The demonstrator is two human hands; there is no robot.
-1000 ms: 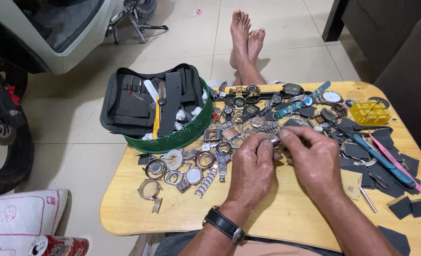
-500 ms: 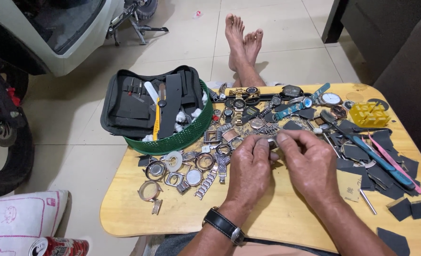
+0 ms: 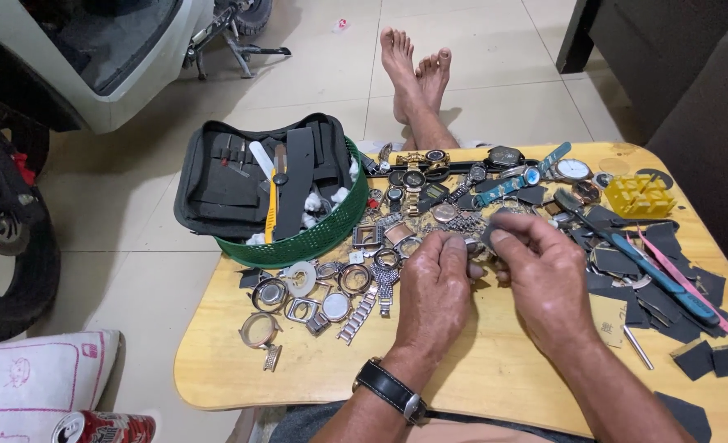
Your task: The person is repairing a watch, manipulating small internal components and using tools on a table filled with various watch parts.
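While both the left hand (image 3: 434, 287) and right hand (image 3: 544, 279) pinch fingers shut on a small dark watch part (image 3: 485, 239) between their fingertips, it could slip into the metal watch cases (image 3: 331, 287) cluttering the wooden surface (image 3: 479, 377) below.

Pale tiled floor (image 3: 495, 74), even light. Low wooden table (image 3: 495, 377) with rounded corners. White scooter body (image 3: 93, 57) and black tyre (image 3: 7, 246) at left. Dark furniture (image 3: 676, 66) at right. White cushion (image 3: 36, 377) bottom left.

hands (image 3: 491, 275) drawn slightly nearer the body, fingertips now pinched together
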